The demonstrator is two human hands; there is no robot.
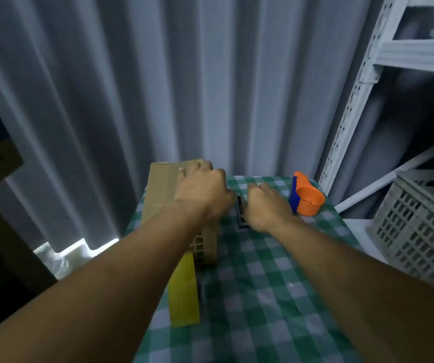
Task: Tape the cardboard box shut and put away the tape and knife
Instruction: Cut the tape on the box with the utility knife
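the cardboard box (162, 189) stands at the far left of the green checked tablecloth (263, 284), a yellow strip (184, 292) hanging down its near side. the left hand (202, 191) lies on the box top, knuckles up and fingers bent; whether it grips an edge cannot be told. just right of the box lies a dark, blurred knife (241, 214), and the right hand (268, 206) sits against it with fingers bent; no hold on it can be made out. the orange and blue tape dispenser (307, 196) stands near the far right corner, beside white metal shelving (354, 100) and a grey crate (420, 231)
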